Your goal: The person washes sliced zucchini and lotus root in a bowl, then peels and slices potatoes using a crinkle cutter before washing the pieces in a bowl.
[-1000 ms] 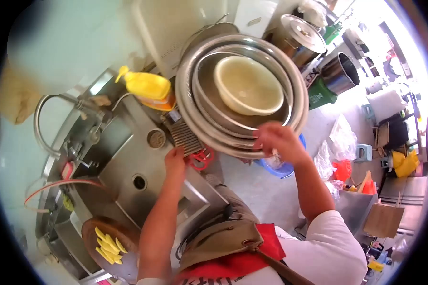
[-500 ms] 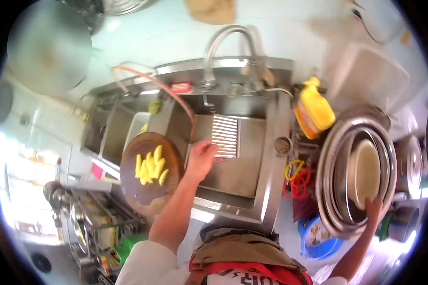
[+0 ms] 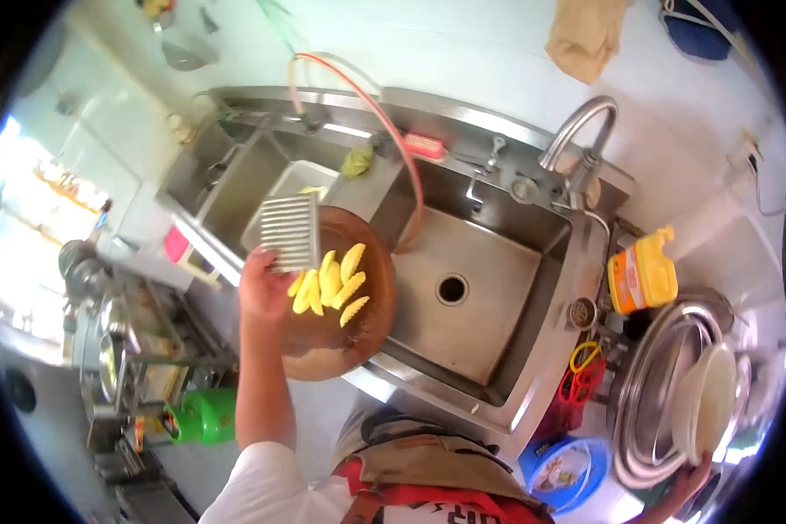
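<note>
A crinkle cutter (image 3: 290, 231) with a ridged metal blade is gripped in my left hand (image 3: 265, 284), held over the left edge of a round wooden chopping board (image 3: 323, 349). Several yellow crinkle-cut pieces (image 3: 330, 285), which look like potato, lie on the board just right of that hand. At the lower right, my right hand (image 3: 692, 479) has its fingers on the near rim of an oval cream bowl (image 3: 706, 403). The bowl is tilted over the nested metal basins (image 3: 629, 419). My right thumb is hard to make out.
The board rests across the left side of a steel sink (image 3: 463, 332). A faucet (image 3: 585, 157) rises behind it, and an orange hose (image 3: 402, 140) arches into it. Right of the sink stand a yellow jug (image 3: 642, 272) and a blue bucket (image 3: 576, 472). A green gas cylinder (image 3: 210, 415) stands lower left.
My left hand has carried the crinkle cutter from over the sink leftward to the board. The cream bowl has tilted up with my right hand at its rim. The view has turned.
</note>
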The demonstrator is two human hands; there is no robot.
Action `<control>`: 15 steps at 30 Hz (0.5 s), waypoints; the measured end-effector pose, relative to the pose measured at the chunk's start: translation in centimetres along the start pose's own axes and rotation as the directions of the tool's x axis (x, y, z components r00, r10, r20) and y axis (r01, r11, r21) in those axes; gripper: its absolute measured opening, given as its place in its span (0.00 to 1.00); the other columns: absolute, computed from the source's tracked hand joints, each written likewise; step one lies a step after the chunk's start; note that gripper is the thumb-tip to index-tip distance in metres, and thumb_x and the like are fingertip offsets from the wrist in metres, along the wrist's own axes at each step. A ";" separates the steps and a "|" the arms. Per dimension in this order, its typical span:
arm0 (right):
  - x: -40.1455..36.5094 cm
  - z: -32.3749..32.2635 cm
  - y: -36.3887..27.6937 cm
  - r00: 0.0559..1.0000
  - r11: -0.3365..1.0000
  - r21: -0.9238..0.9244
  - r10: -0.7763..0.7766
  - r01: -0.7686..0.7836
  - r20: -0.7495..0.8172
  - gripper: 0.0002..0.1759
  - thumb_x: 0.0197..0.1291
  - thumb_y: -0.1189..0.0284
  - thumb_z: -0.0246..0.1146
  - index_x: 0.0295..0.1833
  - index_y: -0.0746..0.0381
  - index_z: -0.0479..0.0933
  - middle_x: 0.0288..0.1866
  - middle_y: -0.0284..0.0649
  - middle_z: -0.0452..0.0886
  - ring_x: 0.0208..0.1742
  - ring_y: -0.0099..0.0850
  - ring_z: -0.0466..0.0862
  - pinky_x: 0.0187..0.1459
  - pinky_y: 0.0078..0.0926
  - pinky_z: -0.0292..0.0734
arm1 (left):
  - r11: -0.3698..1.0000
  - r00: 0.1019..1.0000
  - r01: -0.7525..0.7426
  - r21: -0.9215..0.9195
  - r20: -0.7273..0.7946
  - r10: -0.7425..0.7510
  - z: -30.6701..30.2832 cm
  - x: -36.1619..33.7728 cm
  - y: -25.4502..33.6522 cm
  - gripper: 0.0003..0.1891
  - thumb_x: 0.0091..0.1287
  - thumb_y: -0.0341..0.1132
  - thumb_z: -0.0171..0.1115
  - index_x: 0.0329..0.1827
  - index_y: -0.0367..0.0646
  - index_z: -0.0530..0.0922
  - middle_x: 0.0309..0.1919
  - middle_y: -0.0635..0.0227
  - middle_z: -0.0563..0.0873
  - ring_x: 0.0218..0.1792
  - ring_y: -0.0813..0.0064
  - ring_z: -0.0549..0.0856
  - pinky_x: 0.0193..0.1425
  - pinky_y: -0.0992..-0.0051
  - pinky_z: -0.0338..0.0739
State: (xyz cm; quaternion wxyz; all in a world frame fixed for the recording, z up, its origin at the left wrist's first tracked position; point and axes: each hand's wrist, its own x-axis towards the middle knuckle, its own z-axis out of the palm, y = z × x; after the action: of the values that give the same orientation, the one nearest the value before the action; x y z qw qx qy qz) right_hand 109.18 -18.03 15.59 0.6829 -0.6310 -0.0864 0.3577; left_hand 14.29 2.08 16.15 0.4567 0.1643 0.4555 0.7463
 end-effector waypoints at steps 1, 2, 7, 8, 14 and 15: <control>0.1 0.8 -0.4 0.997 0.991 -0.112 -0.077 0.076 -0.009 0.22 0.59 0.72 0.62 0.59 0.68 0.72 0.54 0.46 0.79 0.54 0.39 0.80 0.57 0.41 0.75 | 0.999 0.996 -0.038 -0.005 0.086 0.038 -4.7 2.5 -0.3 0.12 0.64 0.29 0.59 0.51 0.40 0.75 0.44 0.65 0.83 0.47 0.65 0.83 0.54 0.63 0.80; -0.9 1.5 0.3 0.981 0.930 -0.313 -0.192 0.191 0.027 0.21 0.58 0.71 0.64 0.56 0.67 0.73 0.50 0.44 0.80 0.50 0.36 0.80 0.52 0.39 0.75 | 0.996 0.997 0.039 -0.075 0.069 -0.034 -4.1 2.8 0.6 0.14 0.64 0.30 0.60 0.53 0.38 0.75 0.46 0.62 0.83 0.48 0.63 0.83 0.57 0.64 0.79; -5.9 6.4 4.4 0.883 0.180 -0.955 -0.449 0.237 0.135 0.18 0.55 0.70 0.70 0.51 0.61 0.78 0.38 0.37 0.83 0.34 0.28 0.83 0.30 0.32 0.76 | 0.938 0.963 0.008 0.346 0.250 -0.101 -19.2 15.7 -1.2 0.21 0.70 0.33 0.56 0.64 0.36 0.70 0.61 0.59 0.77 0.62 0.63 0.76 0.67 0.64 0.72; -3.9 7.9 5.9 0.921 0.618 -0.767 -0.377 0.171 -0.098 0.19 0.55 0.71 0.69 0.53 0.61 0.77 0.44 0.42 0.81 0.39 0.32 0.84 0.33 0.32 0.80 | 0.960 0.932 0.238 0.148 0.244 -0.269 -20.5 16.2 -0.6 0.21 0.70 0.33 0.56 0.65 0.37 0.70 0.61 0.59 0.76 0.62 0.64 0.76 0.67 0.64 0.72; -9.4 20.9 6.1 0.634 0.547 -0.724 -0.393 -0.420 -0.666 0.21 0.58 0.71 0.58 0.57 0.65 0.77 0.59 0.54 0.79 0.55 0.46 0.83 0.53 0.37 0.81 | 0.830 0.758 0.550 0.089 0.365 -0.541 -18.7 14.2 3.2 0.23 0.72 0.40 0.54 0.67 0.40 0.68 0.60 0.59 0.77 0.59 0.66 0.77 0.60 0.67 0.75; -11.3 22.5 5.1 0.685 0.339 -0.829 -0.468 -0.445 -0.559 0.20 0.59 0.68 0.57 0.54 0.65 0.80 0.58 0.53 0.80 0.57 0.50 0.82 0.57 0.38 0.79 | 0.812 0.731 0.569 0.127 0.374 -0.571 -18.7 14.1 3.9 0.23 0.72 0.41 0.54 0.67 0.41 0.67 0.59 0.59 0.77 0.58 0.66 0.77 0.59 0.68 0.76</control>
State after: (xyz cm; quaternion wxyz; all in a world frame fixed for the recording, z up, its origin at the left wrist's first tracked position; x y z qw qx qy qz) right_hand 86.16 -7.11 18.85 0.1630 -0.9854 -0.0016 -0.0498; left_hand -7.66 3.20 7.07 0.7451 0.1647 0.3833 0.5204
